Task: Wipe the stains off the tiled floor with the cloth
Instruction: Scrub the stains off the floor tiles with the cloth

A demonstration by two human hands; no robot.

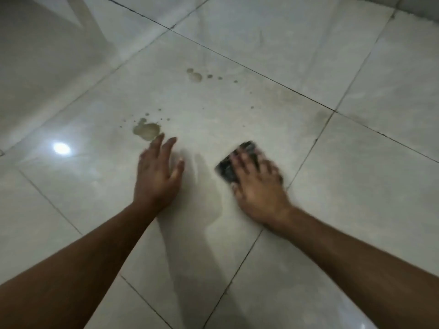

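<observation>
Left hand (158,172) is flat on the tiled floor (356,186), fingers spread, tips almost at the big brownish stain (146,131). Right hand (257,186) presses the dark cloth (228,168) down with straightish fingers; cloth's long axis runs near-left to far-right, blurry.

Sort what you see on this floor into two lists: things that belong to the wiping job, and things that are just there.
Job: dark cloth under the right hand; big stain; far stain; tiled floor.
Just there: left hand, flat on the tile; lamp glare.
</observation>
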